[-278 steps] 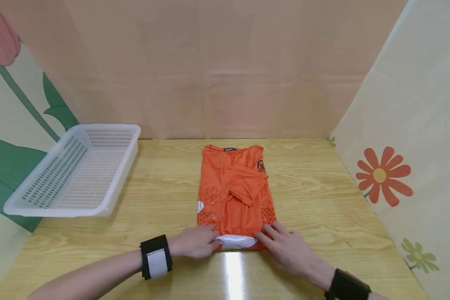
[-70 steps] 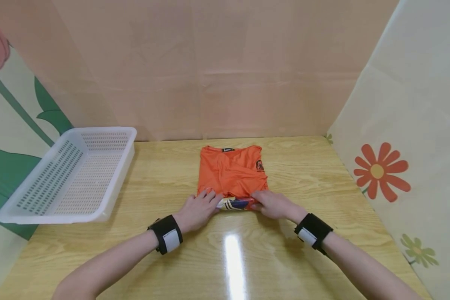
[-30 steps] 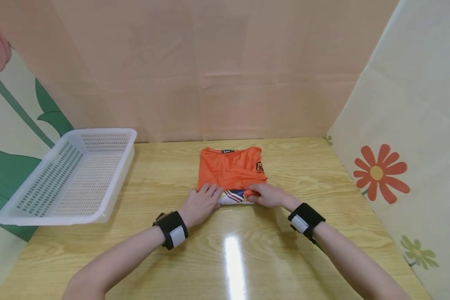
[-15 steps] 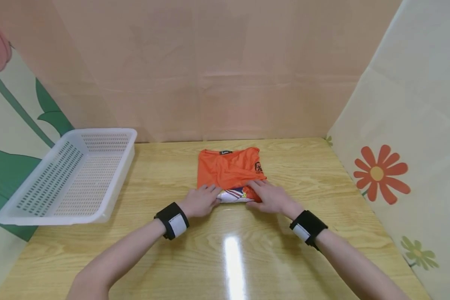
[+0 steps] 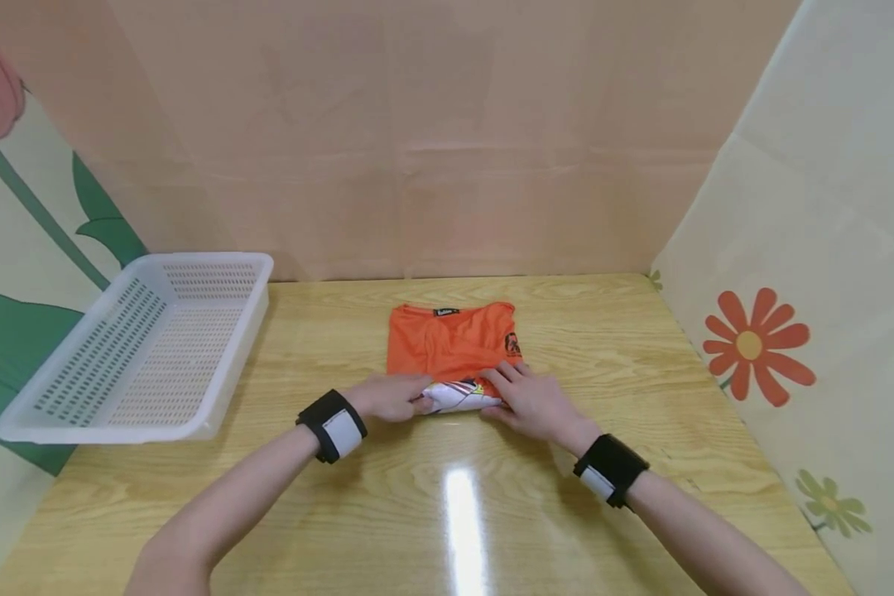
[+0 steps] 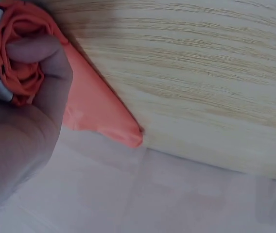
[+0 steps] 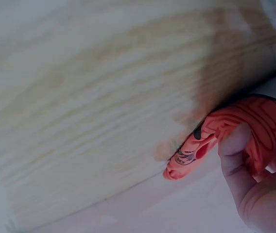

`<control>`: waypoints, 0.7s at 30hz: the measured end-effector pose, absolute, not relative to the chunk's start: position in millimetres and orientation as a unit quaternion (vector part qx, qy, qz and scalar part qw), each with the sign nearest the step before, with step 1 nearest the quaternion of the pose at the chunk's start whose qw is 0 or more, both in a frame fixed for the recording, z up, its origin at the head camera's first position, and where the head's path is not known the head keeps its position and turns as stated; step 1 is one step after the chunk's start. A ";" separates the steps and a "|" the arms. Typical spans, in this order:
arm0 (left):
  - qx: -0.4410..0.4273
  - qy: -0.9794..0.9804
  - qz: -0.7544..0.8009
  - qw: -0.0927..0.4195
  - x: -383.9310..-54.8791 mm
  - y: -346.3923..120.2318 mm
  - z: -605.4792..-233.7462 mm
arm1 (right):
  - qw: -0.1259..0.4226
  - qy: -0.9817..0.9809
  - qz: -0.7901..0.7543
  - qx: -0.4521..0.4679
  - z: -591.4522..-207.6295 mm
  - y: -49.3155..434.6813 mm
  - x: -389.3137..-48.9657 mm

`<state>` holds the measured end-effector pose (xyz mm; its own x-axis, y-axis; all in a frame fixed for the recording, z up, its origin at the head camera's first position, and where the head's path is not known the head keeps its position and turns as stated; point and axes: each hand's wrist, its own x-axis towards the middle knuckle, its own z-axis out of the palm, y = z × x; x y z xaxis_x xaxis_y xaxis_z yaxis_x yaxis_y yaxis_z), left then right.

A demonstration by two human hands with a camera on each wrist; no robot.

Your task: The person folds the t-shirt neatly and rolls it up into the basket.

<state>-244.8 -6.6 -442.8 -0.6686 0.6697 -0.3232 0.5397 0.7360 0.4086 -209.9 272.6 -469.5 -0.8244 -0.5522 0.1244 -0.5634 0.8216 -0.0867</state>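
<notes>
An orange T-shirt (image 5: 454,339) lies on the wooden table, its near part rolled up and its collar with a dark label toward the back wall. White printed fabric (image 5: 458,397) shows along the roll between the hands. My left hand (image 5: 386,397) grips the roll's left end; in the left wrist view a finger curls into the orange spiral (image 6: 24,24) of the roll. At the other end my right hand (image 5: 538,406) holds the roll, fingers over the top. The right wrist view shows a digit pressed against the rolled end (image 7: 259,114).
A white perforated plastic basket (image 5: 186,356) stands at the table's left. Behind the wooden table (image 5: 611,331) rises a plain pinkish wall covering (image 5: 447,149). A flower-printed sheet (image 5: 819,232) borders the right side. Both wrists wear black straps.
Over these seconds the shirt's near part has been rolled toward the collar. In the last half second the shirt has shifted slightly toward me and left, both hands moving with it.
</notes>
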 end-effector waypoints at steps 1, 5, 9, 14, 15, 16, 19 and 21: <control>0.330 0.902 0.141 0.242 -245.3 -7.8 -442.4 | 0.047 -0.952 0.064 0.294 -469.9 272.0 -208.9; 0.315 0.899 0.137 0.271 -245.7 -9.8 -441.6 | 0.042 -0.952 0.074 0.294 -471.4 270.9 -206.2; 0.312 0.906 0.118 0.259 -241.3 -9.7 -440.9 | 0.028 -0.952 0.089 0.291 -471.5 270.3 -205.5; 0.335 0.926 0.061 0.163 -229.1 -9.9 -445.5 | 0.030 -0.947 0.120 0.297 -469.5 268.9 -207.4; 0.346 0.928 0.047 0.133 -227.0 -9.9 -447.3 | 0.032 -0.946 0.124 0.298 -469.1 268.6 -208.1; 0.358 0.928 0.029 0.101 -225.3 -10.2 -449.8 | 0.032 -0.945 0.128 0.300 -468.5 268.5 -208.7; 0.381 0.924 -0.022 0.010 -221.8 -11.1 -457.0 | 0.025 -0.944 0.133 0.301 -467.5 268.9 -211.4; 0.389 0.919 -0.046 -0.036 -220.3 -11.9 -460.8 | 0.011 -0.945 0.138 0.296 -467.3 270.0 -214.2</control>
<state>-220.3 -11.9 -460.8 -0.6951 0.7183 0.0304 0.7117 0.6934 -0.1121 -214.2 270.0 -467.3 -0.8241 -0.5571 0.1023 -0.5631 0.7862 -0.2545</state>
